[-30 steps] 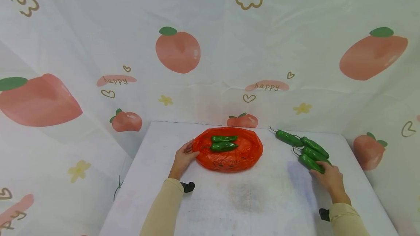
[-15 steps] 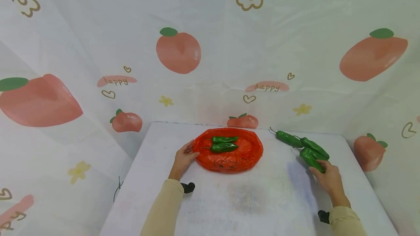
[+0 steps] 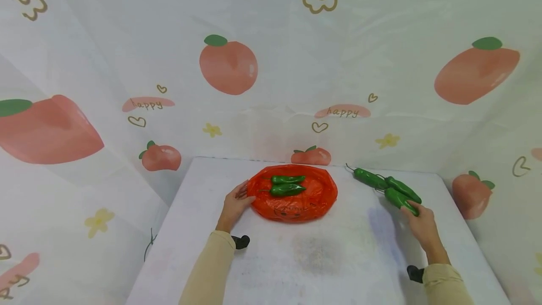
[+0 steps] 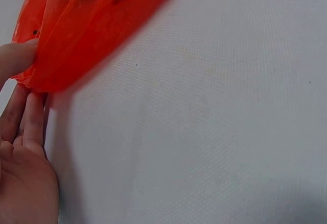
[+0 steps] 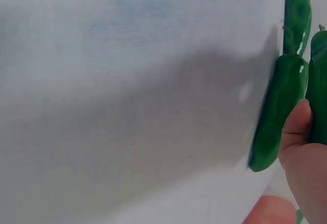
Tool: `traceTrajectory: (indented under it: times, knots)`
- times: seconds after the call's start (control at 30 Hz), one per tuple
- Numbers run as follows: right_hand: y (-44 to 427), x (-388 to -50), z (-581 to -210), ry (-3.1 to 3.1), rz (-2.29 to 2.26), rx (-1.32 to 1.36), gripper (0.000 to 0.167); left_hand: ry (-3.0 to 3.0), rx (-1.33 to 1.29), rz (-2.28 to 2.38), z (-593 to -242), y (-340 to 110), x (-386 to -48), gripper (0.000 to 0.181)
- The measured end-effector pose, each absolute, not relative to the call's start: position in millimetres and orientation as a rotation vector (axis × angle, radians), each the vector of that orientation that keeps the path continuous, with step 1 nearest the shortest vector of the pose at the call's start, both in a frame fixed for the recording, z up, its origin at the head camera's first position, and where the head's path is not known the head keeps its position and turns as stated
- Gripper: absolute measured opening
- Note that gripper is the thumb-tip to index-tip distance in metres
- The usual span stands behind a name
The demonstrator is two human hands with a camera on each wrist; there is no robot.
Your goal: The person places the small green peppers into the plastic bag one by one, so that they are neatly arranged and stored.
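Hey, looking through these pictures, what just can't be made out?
Left wrist: the left hand's fingertips, hidden behind the red bag.
Head: the wording of the red bag's print, too small and creased to read.
Right wrist: one side of the held pepper, cut off by the right edge.
Head: whatever lies beneath the held pepper, covered by it and the right hand.

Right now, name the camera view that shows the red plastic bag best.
Head view: it shows nearly all the red plastic bag, with two green peppers on it. Left wrist shows only part, held by the left hand; right wrist shows none.
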State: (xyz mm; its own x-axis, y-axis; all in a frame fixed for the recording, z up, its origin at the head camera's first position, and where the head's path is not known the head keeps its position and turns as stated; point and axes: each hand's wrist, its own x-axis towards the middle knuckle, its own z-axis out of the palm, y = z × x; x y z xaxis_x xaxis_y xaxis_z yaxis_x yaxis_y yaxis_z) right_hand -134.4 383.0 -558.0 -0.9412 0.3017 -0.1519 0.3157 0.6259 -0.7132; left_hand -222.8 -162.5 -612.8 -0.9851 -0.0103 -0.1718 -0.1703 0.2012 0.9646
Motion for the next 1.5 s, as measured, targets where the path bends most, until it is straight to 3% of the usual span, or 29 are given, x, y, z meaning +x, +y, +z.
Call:
traceTrajectory:
  times: [0.4,0.87,1.5]
  knots:
    - [379.9,-139.8,-543.3,2.636,-1.345,0.495,0.061,2.378,-0.159,1.870,-611.5,-160.9,-222.6,0.062]
    - [363.3,-145.2,-515.2,2.674,-1.428,0.520,0.079,2.349,-0.158,1.899,-606.2,-159.8,-219.4,0.062]
    - [334.5,-155.5,-490.8,2.606,-1.594,0.545,0.068,2.342,-0.179,1.900,-605.1,-158.9,-218.5,0.061]
